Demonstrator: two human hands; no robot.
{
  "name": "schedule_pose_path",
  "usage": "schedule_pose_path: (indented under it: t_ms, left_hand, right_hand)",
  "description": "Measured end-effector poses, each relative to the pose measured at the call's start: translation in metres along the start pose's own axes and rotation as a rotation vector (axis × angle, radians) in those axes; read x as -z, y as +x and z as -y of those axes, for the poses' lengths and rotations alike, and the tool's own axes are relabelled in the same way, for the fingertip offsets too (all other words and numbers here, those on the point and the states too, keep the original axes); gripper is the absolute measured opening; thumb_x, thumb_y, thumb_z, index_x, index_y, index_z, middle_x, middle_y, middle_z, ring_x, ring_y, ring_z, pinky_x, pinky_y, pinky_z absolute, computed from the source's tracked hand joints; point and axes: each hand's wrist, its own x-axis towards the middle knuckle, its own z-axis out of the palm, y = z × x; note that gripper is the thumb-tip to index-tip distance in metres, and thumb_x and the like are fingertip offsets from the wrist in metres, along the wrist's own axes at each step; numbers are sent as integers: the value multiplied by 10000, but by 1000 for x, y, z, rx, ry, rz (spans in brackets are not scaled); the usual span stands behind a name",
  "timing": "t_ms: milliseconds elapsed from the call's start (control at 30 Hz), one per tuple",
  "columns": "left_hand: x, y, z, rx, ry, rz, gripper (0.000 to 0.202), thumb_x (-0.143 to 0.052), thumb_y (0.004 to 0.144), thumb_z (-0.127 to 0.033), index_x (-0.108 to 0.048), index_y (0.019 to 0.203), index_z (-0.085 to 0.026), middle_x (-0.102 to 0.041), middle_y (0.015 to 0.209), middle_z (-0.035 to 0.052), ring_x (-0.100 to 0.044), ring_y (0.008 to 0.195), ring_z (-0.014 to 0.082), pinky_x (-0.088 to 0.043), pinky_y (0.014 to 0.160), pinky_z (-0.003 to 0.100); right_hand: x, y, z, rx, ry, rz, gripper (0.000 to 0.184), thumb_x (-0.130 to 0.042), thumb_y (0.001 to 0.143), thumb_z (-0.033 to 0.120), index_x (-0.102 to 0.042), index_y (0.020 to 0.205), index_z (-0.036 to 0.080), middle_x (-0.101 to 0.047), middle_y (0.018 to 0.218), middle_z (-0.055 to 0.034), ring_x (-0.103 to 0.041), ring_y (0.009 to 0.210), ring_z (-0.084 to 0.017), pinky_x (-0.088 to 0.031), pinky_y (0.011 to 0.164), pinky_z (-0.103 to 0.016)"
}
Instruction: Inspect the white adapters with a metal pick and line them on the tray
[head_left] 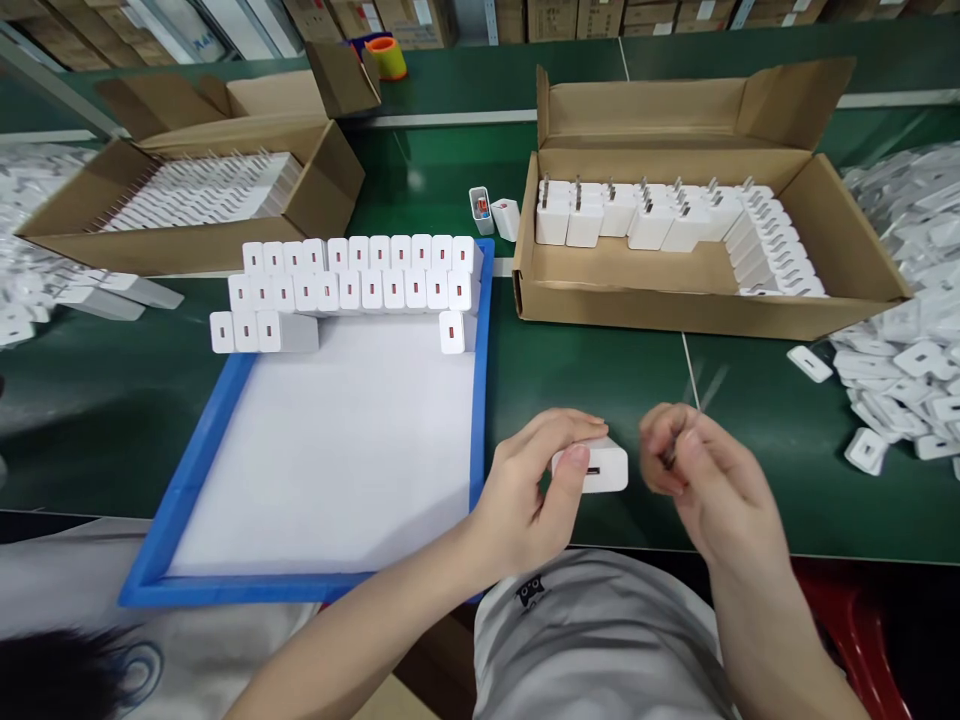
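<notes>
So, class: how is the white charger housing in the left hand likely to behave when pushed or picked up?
The white charger housing probably stays stiff: its edges look straight in the left hand. Its smooth surface may make it slightly slippery. Its flat sides suggest sliding rather than rolling.

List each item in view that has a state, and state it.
White plastic charger block: gripped by left hand, slotted end showing.
Right hand: fingers curled, contents unclear.
Left brown cardboard box: open, densely packed.
Right brown cardboard box: open, partly filled.
Blue-framed white rectangular tray: loaded along far end.
Small white plastic case: open-ended, innards showing.
</notes>
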Motion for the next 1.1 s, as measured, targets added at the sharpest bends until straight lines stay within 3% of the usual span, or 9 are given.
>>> schedule_pose_path:
  t_ms: [200, 300, 400, 500, 567, 667, 900, 1000, 1100]
  left_hand:
    - [-1, 0, -1, 51, -55, 69, 336, -423, 1096, -329, -699, 1127, -138, -763, 1119, 161, -724, 1092, 242, -595, 932, 370]
    - [-1, 0, -1, 121, -82, 78, 356, -421, 1099, -360, -698, 1123, -138, -753, 1145, 157, -721, 1084, 243, -597, 925, 373]
    - [-1, 0, -1, 182, -96, 77, 371, -423, 1097, -383, -701, 1117, -137, -746, 1149, 155, -722, 1064, 246, -617, 857, 357]
    - [-2, -1, 0, 220, -122, 74, 385, -430, 1091, -404, -703, 1118, -134, -732, 1148, 163, -727, 1011, 239, -625, 686, 299]
    - [-2, -1, 0, 215, -123, 64, 382, -437, 1087, -409, -708, 1109, -141, -733, 1138, 160, -731, 980, 236, -622, 653, 295]
    - [-2, -1, 1, 118, -71, 38, 353, -444, 1086, -378, -715, 1089, -151, -757, 1107, 149, -735, 1027, 247, -632, 802, 352]
    - [-1, 1, 1, -21, -10, 28, 301, -451, 1083, -288, -710, 1100, -136, -773, 1077, 155, -743, 1056, 231, -608, 890, 343]
    - [-1, 1, 1, -41, -11, 31, 290, -453, 1081, -278, -705, 1101, -136, -773, 1055, 152, -742, 1058, 233, -607, 894, 349]
    - [-1, 0, 1, -50, -4, 43, 289, -447, 1080, -277, -701, 1110, -141, -772, 1052, 152, -742, 1062, 242, -612, 888, 360]
  right_hand:
    - [17, -2, 17, 390, -137, -242, 356, -516, 1069, 264, -743, 800, 207, -616, 782, -67, -620, 926, -241, -508, 769, -367]
    - [17, -9, 29, 371, -232, -323, 344, -550, 1060, 297, -703, 765, 209, -599, 703, -36, -636, 753, -210, -515, 660, -343]
    - [25, -14, 36, 89, -485, -214, 166, -675, 994, 340, -771, 1052, 218, -624, 636, 13, -513, 445, -123, -423, 406, -264]
    - [33, -15, 33, -20, -515, 6, 530, -740, 941, 289, -582, 1448, 286, -747, 753, 17, -401, 294, -73, -339, 274, -227]
    - [36, -15, 29, 36, -399, 1, 486, -730, 941, 215, -569, 1388, 320, -797, 895, -6, -409, 274, -55, -339, 264, -207]
    - [35, -14, 27, 114, -159, -56, 95, -602, 1014, 202, -675, 1053, 247, -819, 986, -59, -473, 281, -53, -346, 274, -201]
    - [37, -12, 31, 184, 169, 290, 295, -520, 1019, 198, -774, 1140, 286, -783, 1209, -81, -644, 338, -138, -454, 259, -228]
    - [36, -12, 29, 204, 179, 263, 283, -556, 1013, 198, -773, 1163, 302, -791, 1187, -59, -564, 264, -95, -405, 232, -203]
    - [30, -11, 28, 302, 83, 215, 261, -638, 987, 175, -774, 1189, 269, -810, 1127, -74, -651, 365, -137, -464, 274, -222]
